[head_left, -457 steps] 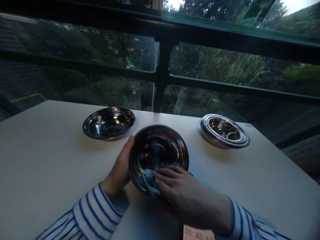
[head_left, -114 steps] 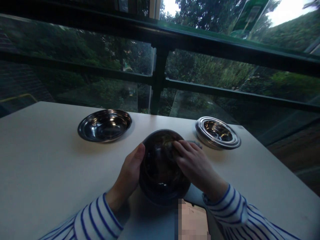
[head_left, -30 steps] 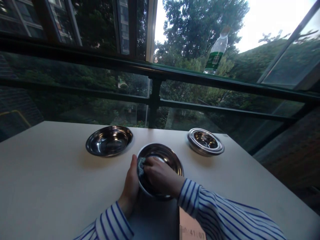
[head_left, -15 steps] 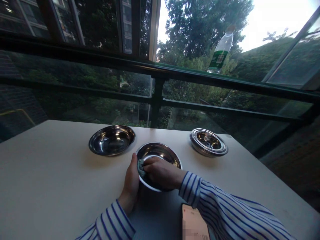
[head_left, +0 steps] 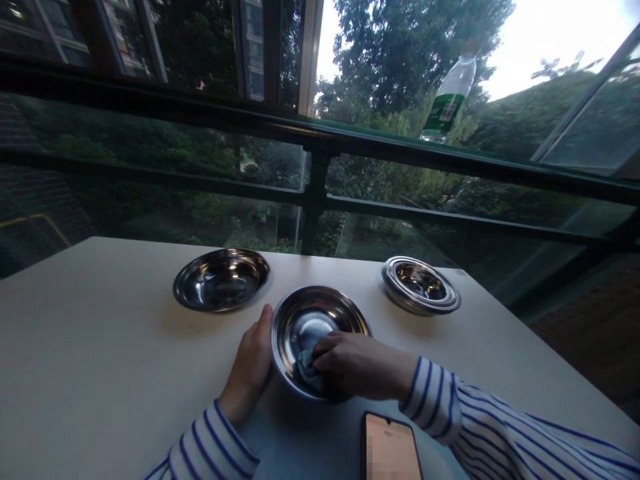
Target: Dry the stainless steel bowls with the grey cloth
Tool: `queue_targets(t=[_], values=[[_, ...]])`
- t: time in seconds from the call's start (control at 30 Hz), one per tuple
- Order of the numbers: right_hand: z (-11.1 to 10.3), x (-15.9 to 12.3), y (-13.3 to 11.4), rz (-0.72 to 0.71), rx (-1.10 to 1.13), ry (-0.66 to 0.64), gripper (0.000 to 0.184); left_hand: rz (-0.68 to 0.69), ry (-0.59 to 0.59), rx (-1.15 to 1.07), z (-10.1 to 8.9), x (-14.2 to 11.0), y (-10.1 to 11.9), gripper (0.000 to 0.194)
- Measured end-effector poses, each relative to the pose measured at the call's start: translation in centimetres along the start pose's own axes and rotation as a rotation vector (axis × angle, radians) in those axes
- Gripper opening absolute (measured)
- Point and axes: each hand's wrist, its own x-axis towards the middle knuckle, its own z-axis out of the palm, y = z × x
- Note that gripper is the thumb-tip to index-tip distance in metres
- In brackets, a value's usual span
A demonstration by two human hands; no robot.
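Note:
A shiny steel bowl (head_left: 320, 307) is tilted towards me at the middle of the white table. My left hand (head_left: 253, 357) grips it by the left side, thumb at the rim and the other fingers hidden behind the wall. Inside the bowl, my right hand (head_left: 345, 363) presses a crumpled blue-green cloth (head_left: 310, 370) against the lower inner wall; its fingers are bunched round the cloth.
Another steel bowl (head_left: 223, 280) stands at the back left of the table (head_left: 115, 347). Several nested steel bowls (head_left: 420, 287) sit at the back right. A phone (head_left: 391, 447) lies near me, below my right wrist. A plastic bottle (head_left: 447, 100) stands on the railing (head_left: 200, 117) behind.
My right hand and the cloth have slid from the bowl's left inner wall down to the right, to its near inner wall. Several seconds ago the bowl's outside was facing me.

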Motion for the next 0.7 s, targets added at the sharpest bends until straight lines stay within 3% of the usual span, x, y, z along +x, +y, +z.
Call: queue_targets(t=[0.27, 0.57, 0.7], values=[[0.8, 3.6, -0.5, 0.037, -0.215, 0.048, 0.015, 0.025, 0.08, 0.194, 0.2, 0.0, 0.2, 0.049], [0.7, 4.6, 2.9, 0.363, -0.312, 0.097, 0.025, 0.044, 0.066, 0.186, 0.8, -0.2, 0.3, 0.051], [0.6, 4.7, 2.2, 0.279, -0.265, 0.064, 0.023, 0.113, 0.118, 0.193, 1.0, -0.3, 0.5, 0.044]])
